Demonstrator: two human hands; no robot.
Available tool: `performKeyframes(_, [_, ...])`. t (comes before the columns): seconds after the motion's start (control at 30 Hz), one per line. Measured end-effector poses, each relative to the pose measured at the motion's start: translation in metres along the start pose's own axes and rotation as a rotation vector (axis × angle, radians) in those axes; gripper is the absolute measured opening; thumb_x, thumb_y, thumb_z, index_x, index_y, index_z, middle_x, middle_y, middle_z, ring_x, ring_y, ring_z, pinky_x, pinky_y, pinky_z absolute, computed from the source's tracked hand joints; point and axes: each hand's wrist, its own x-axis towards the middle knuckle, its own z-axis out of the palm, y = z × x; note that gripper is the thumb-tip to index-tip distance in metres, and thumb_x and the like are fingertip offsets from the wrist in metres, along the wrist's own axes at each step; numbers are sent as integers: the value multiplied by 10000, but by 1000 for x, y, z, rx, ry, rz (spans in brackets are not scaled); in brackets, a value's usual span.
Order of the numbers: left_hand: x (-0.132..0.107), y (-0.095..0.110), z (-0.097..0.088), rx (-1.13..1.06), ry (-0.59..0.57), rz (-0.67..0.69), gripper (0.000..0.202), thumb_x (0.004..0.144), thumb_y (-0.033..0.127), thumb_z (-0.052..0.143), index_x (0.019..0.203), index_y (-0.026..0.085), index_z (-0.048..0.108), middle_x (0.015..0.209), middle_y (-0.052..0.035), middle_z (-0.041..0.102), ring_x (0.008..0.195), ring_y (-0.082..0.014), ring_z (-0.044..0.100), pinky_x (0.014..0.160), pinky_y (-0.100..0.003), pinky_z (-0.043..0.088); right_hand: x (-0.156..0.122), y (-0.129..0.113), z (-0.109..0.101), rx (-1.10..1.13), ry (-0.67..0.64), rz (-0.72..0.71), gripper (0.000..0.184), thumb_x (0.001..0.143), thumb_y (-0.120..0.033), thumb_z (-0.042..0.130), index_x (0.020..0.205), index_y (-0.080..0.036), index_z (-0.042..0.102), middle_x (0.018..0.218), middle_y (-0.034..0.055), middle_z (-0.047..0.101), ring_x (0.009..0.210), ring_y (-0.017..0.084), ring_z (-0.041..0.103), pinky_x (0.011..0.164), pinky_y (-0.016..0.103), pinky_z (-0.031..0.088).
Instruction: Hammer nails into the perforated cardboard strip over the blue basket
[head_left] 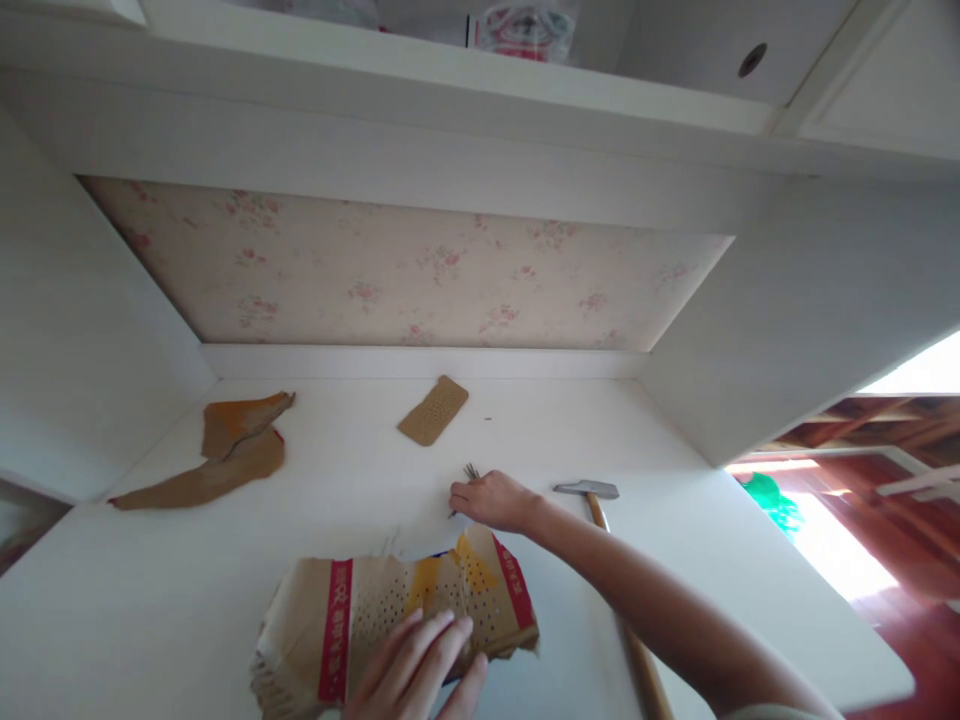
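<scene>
My left hand (pixel 424 665) lies flat on a torn piece of printed cardboard (pixel 375 600), its fingers stretched out. Rows of small holes dot the cardboard, which has red bands and yellow patches. Just beyond its far edge, my right hand (pixel 491 500) is closed in a pinch near the white desk surface. Thin dark nails (pixel 471 471) stick out past its fingers. A hammer (pixel 587 489) with a wooden handle lies to the right, partly hidden under my right forearm.
A small brown cardboard piece (pixel 433 411) rests toward the back of the desk (pixel 337 470). Torn brown cardboard scraps (pixel 240 450) lie at the left. White side panels (pixel 787 320) flank the desk, and a shelf (pixel 450 75) with packaged items hangs overhead.
</scene>
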Motion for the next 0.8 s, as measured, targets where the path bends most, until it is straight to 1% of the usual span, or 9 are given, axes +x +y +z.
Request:
performKeyframes(0.1, [3,5,10,-20,15,-27,325,953,145,420,902,259,720,1054,7,713,1016,-143,639,1137,-337,323,1,-3,1,-7,-22,64,293,951,-297,609,1215,-172,587,1182,75,639,937,209,667,775,396,581])
performKeyframes(0.13, [2,6,12,-17,-14,-30,345,954,144,393,932,257,719,1088,-10,703,1050,-153,625,1136,-345,315,1,-3,1,-5,-32,79,298,950,-300,610,1220,-173,586,1189,77,637,944,211,666,781,400,580])
performKeyframes(0.2, [3,5,11,1,-117,-21,348,965,191,372,1026,264,707,1178,-38,671,1136,-177,582,1145,-364,282,3,-2,0,1,-58,98,305,949,-304,612,1224,-174,584,1199,78,633,956,215,664,791,407,577])
performKeyframes(0.3, [6,4,5,51,-256,14,318,973,287,404,1145,296,671,1276,-51,621,1225,-204,511,1165,-389,206,5,-2,-2,8,-92,117,308,947,-309,614,1223,-175,585,1204,79,632,966,219,661,801,414,574])
performKeyframes(0.37, [10,2,1,78,-303,36,315,955,284,440,1184,315,653,1298,-47,606,1245,-210,483,1160,-392,188,6,-3,-4,9,-100,136,310,947,-310,615,1225,-175,585,1208,80,630,973,222,660,806,418,572])
performKeyframes(0.43, [14,1,-2,86,-341,45,332,931,259,478,1213,327,639,1308,-43,602,1249,-210,470,1146,-380,204,6,-4,-3,15,-93,157,312,947,-310,614,1227,-176,584,1212,80,629,977,223,659,810,421,571])
performKeyframes(0.63, [15,-2,-8,58,-477,34,446,889,214,543,1308,363,575,1402,-33,540,1291,-226,436,1110,-378,259,-2,-8,5,95,8,217,319,950,-307,610,1240,-178,576,1208,80,629,965,219,662,798,414,575])
performKeyframes(0.7, [14,-2,-7,49,-478,12,446,883,212,549,1301,365,581,1405,-33,537,1289,-228,436,1108,-383,259,-4,-9,9,141,60,242,331,950,-304,610,1254,-182,567,1215,81,625,962,219,663,792,411,578])
performKeyframes(0.8, [11,-1,-3,44,-453,-23,410,886,249,561,1274,377,598,1387,-26,552,1291,-222,432,1127,-387,217,-8,-10,12,229,156,299,319,949,-288,613,1245,-180,571,1215,79,625,937,209,666,773,398,582])
